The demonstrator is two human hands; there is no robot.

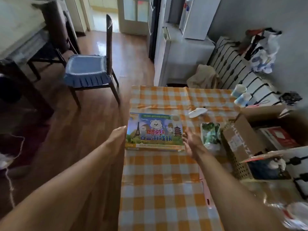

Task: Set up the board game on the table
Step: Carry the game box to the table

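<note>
A colourful board game box (pixel 155 130) with cartoon bears and towers on its lid lies flat on the table's orange-and-white checked cloth (pixel 160 184). My left hand (pixel 117 139) is stretched out at the box's left edge, fingers straight, close to or just touching its side. At the box's right edge my right hand (pixel 191 142) is open too, palm turned toward the box. Neither hand is curled around it. The lid is closed.
Right of the box lie a green-printed plastic bag (pixel 210 134) and open cardboard boxes (pixel 241 139). A white flat object (pixel 197 112) and two cups (pixel 240 95) sit farther back. A chair with a blue cushion (pixel 86 70) stands on the wooden floor to the left.
</note>
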